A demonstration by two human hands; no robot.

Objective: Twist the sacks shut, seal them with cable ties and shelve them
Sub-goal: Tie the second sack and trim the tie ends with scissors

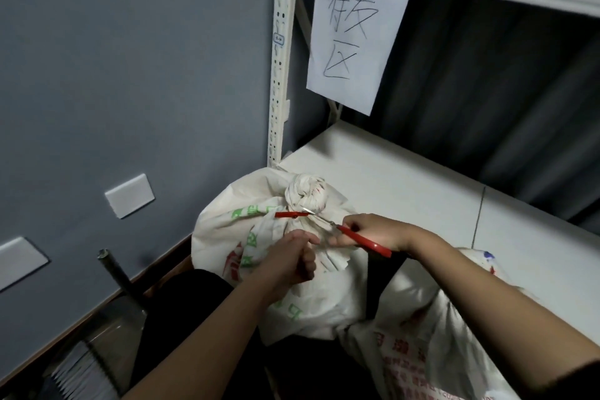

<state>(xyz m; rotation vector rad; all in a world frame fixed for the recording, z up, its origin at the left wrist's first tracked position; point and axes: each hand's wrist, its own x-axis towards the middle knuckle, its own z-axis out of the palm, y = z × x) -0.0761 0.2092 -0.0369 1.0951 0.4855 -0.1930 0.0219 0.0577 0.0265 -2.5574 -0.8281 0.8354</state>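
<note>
Gripping red-handled scissors (357, 237), right hand (373, 232) reaches in from the right — blades at the red cable tie (289, 214) on the twisted neck. Left hand (292, 256) curled, fist against the sack (259, 237) — contents unclear. Sack leans at the shelf (406, 178) edge.
</note>
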